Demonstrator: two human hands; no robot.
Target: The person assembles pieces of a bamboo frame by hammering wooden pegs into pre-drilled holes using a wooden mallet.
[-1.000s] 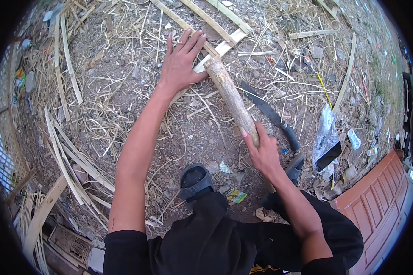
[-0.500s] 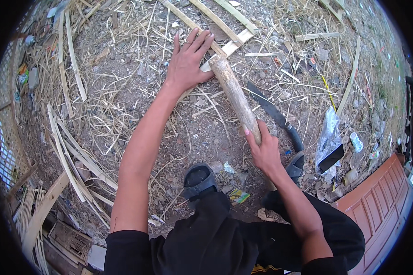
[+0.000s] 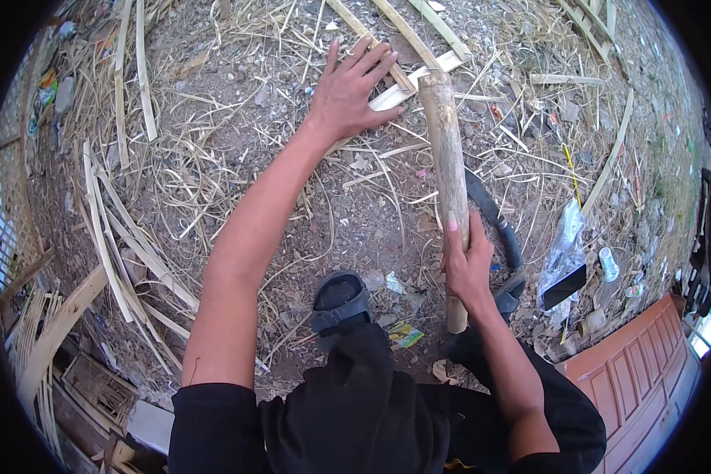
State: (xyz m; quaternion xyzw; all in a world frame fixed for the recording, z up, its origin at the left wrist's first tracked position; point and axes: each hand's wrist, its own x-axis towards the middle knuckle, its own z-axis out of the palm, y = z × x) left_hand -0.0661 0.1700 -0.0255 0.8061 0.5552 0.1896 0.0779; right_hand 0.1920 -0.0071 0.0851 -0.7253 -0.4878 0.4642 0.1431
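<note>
My left hand point(image 3: 351, 87) lies with fingers spread over a wooden slat point(image 3: 400, 77), pressing it near its joint with a pale cross strip point(image 3: 391, 96). Another slat point(image 3: 407, 33) and a greenish slat point(image 3: 441, 28) run alongside and meet the same strip. My right hand point(image 3: 468, 257) is wrapped round a thick wooden stick point(image 3: 448, 150), its thumb along the shaft. The stick's far end overlaps the cross strip from this view; whether it touches cannot be made out. Beside the stick lies a curved dark blade with a wrapped handle point(image 3: 507, 241), partly hidden by the stick.
Wood shavings and loose strips point(image 3: 146, 261) litter the dirt at left. At right are a clear plastic bag point(image 3: 562, 237), a dark flat rectangular object point(image 3: 565, 288), a plastic cup point(image 3: 608, 265) and a brown panelled door point(image 3: 632, 371). My sandalled foot point(image 3: 340, 300) stands near the middle.
The stick has swung more upright, and its far end has shifted right, away from my left hand. My left hand stays spread on the slat. The whole view has shifted slightly.
</note>
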